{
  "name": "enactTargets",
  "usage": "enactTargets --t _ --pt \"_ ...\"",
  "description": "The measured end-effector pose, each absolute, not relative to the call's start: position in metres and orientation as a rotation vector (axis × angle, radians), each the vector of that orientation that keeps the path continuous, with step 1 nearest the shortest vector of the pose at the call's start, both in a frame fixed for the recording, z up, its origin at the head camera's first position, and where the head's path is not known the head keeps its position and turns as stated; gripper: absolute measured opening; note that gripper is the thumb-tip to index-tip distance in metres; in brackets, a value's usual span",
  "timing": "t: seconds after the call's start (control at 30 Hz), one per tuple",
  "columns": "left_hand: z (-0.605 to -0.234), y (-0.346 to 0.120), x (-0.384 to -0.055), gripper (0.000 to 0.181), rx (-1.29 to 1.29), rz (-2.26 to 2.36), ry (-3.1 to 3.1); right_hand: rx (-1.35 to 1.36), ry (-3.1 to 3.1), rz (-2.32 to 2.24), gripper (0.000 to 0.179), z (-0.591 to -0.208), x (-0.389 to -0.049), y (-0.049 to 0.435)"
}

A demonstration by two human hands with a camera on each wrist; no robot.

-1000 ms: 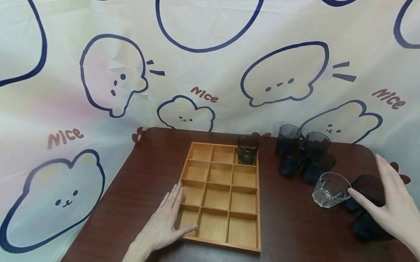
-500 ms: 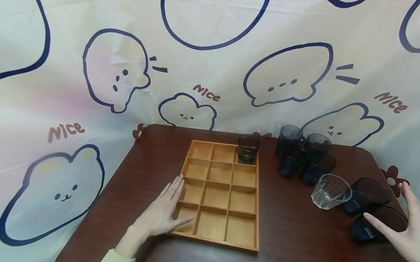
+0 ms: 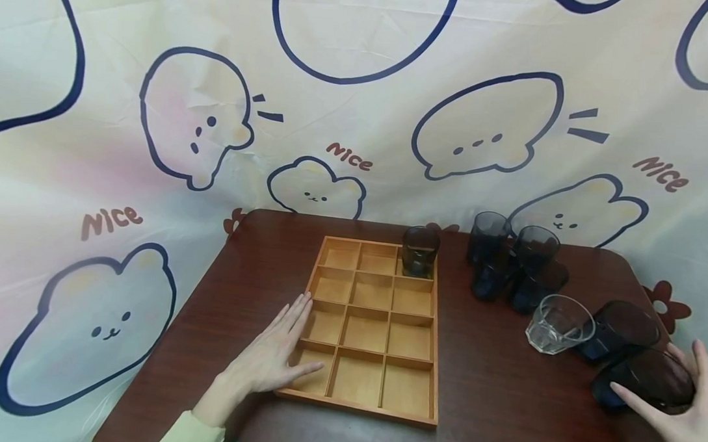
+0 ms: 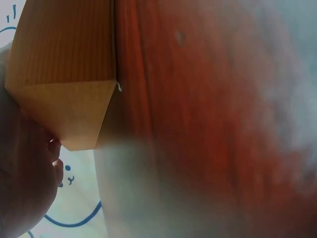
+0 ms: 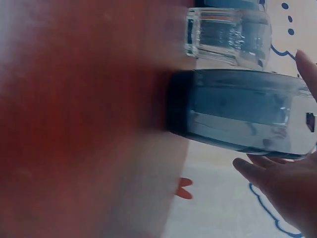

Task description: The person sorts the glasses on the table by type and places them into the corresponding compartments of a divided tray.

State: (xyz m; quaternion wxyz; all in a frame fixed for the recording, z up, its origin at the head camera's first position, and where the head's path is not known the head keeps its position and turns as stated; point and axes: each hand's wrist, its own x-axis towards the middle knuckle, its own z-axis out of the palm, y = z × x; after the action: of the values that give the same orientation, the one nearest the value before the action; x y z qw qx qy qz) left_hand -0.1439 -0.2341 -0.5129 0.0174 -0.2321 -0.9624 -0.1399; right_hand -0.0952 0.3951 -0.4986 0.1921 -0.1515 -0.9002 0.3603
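Observation:
My left hand (image 3: 270,358) rests along the left side of a wooden compartment tray (image 3: 382,417), fingers straight and thumb spread over the near left compartment. In the left wrist view, the tray's corner (image 4: 64,104) shows beside the hand's dim edge. My right hand (image 3: 689,408) is spread around a dark tinted glass (image 3: 641,380) at the right front, thumb on one side and fingers on the other. In the right wrist view, the fingers (image 5: 250,171) lie close to the wall of the glass (image 5: 237,111), with the thumb apart from it.
Behind that glass stand another dark glass (image 3: 625,321) and a clear faceted glass (image 3: 552,329). Farther back is a cluster of several dark glasses (image 3: 490,242). One dark glass (image 3: 419,252) stands in the tray's back right compartment. A printed cloth (image 3: 387,118) hangs behind the table.
My right hand has moved from above the clear glass toward the front right and down around the near dark glass. The left hand has stayed at the tray, which shifted slightly in view.

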Motion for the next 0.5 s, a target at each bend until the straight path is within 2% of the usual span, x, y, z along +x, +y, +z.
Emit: enactTargets --t 0.2,0.37,0.5 --pt "-0.514 -0.235 -0.146 0.118 -0.708 -0.428 -2.994 -0.571 -2.458 1.219 0.116 -0.515 -0.091 0.397" --pt "-0.513 -0.234 -0.147 0.118 -0.701 -0.439 -3.002 -0.618 -2.259 1.624 0.096 -0.524 -0.093 0.401" --pt "-0.511 -0.233 -0.151 0.119 -0.702 -0.388 -3.005 -0.789 -2.325 1.590 0.086 -0.528 -0.095 0.398"
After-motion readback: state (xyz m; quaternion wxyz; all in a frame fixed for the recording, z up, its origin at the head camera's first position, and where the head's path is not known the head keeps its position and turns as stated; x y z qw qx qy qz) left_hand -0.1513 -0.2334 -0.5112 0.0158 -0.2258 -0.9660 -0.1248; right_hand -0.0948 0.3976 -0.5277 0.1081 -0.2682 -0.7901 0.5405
